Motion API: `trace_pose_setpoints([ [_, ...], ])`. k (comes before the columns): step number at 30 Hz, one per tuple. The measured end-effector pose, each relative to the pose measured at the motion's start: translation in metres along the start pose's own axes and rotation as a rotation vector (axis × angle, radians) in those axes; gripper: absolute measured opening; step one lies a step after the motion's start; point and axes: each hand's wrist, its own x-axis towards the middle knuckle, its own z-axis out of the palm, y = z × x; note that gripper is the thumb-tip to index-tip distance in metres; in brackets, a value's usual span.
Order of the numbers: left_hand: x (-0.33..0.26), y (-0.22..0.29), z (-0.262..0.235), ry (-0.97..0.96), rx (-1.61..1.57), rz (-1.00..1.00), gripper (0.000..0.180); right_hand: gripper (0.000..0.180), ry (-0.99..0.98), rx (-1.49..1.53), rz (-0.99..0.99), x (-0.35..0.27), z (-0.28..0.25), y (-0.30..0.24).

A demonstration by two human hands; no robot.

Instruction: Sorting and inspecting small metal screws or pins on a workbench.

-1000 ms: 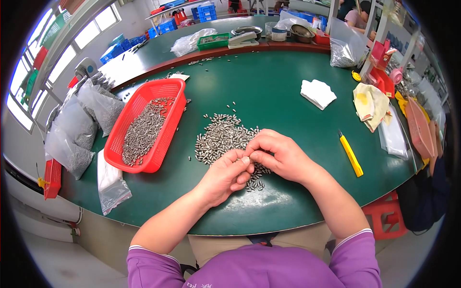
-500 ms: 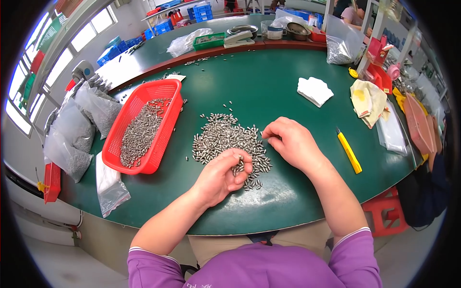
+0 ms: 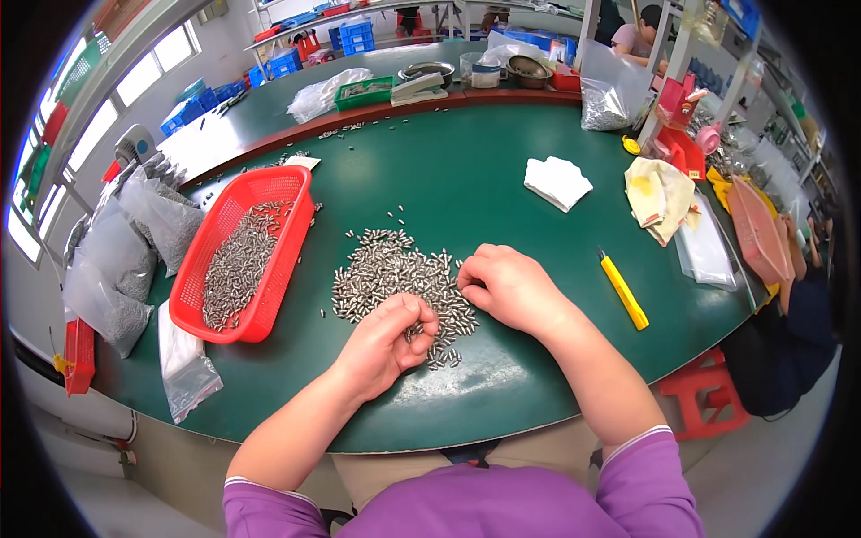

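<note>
Metal pins [image 3: 395, 278] lie heaped near the middle of the green worktop [image 3: 466, 179], toward its near edge. In the head view, the left hand [image 3: 387, 342] is curled shut at the heap's near side, pinching a few pins (how many I cannot tell). The right hand [image 3: 509, 289] rests bent-fingered on the heap's right edge, fingertips pressed into it. A red basket [image 3: 269, 193] of pins sits left; a yellow knife [image 3: 623, 291] lies right. Picking pins seems in hand; the next pick likely needs a fine fingertip pinch.
</note>
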Motion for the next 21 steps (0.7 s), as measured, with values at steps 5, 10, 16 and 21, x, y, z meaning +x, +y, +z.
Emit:
trace_pose_setpoints([
  [5,0.000,0.001,0.000,-0.010,-0.013,0.013,0.013,0.006,0.123,0.170,-0.040,0.005,-0.004,-0.007],
  [10,0.000,0.001,-0.001,0.005,-0.039,-0.006,0.009,0.009,0.087,0.375,-0.246,0.003,-0.006,-0.024],
  [16,0.000,0.001,-0.003,0.001,-0.056,-0.011,0.007,0.013,0.072,0.446,-0.306,0.005,-0.007,-0.028],
  [21,0.000,0.002,-0.002,-0.026,-0.044,-0.009,0.008,0.020,0.071,0.566,-0.180,0.005,-0.006,-0.030],
])
